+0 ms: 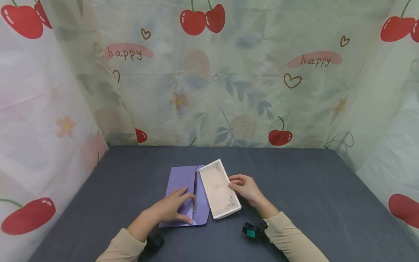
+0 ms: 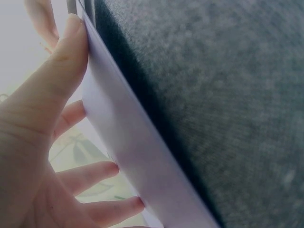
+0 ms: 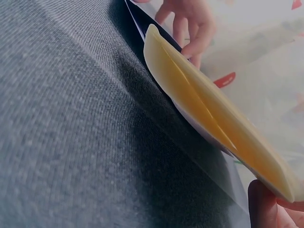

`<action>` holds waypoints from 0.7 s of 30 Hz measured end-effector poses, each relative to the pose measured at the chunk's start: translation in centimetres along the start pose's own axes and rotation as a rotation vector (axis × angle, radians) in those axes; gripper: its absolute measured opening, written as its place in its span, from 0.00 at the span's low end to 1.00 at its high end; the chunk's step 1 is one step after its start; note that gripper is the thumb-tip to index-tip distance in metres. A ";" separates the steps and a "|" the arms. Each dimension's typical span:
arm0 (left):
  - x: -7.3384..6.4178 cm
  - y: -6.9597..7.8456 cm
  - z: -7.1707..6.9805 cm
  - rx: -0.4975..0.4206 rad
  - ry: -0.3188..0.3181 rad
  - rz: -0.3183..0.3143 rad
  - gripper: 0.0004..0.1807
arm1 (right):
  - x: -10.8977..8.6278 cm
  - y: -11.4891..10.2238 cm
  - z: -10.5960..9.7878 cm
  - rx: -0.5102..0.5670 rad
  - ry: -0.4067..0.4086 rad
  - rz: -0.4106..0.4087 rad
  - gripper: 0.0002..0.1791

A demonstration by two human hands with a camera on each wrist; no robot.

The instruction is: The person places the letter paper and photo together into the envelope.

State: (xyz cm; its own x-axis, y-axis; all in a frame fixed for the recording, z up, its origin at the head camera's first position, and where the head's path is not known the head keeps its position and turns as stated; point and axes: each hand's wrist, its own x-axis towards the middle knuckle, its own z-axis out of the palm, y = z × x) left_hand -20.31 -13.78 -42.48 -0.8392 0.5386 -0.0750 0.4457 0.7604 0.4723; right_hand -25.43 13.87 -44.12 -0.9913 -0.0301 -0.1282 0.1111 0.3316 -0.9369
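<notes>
Cherry-printed fabric [image 1: 212,91] backs and flanks a dark cloth-covered surface [image 1: 294,182]. Toward the left, the purple envelope [image 1: 181,178] lies flat under the left hand [image 1: 173,206], whose fingers are spread and lightly bent across it, pressing rather than gripping. It looks like light, fairly stiff paper that could slide on the cloth or crease at its slit, so a broad, flat press on the main panel should steady it best. Just right of it, the cream folded card [image 1: 216,191] leans at an angle over the envelope's right margin. The right hand [image 1: 247,189] has its fingers pinching the card's long right edge. The card seems light too, but its layers gape at one end, so a pinch catching every layer mid-edge should suit it.
</notes>
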 end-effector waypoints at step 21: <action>0.0 0.0 0.0 0.008 -0.001 0.002 0.34 | 0.3 -0.2 0.8 0.006 0.002 0.011 0.16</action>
State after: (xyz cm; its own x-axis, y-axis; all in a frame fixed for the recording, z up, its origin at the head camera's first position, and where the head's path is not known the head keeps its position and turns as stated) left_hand -20.32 -13.78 -42.48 -0.8378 0.5408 -0.0752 0.4500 0.7619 0.4658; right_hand -25.72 13.09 -44.25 -0.9901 -0.0245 -0.1381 0.1227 0.3258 -0.9375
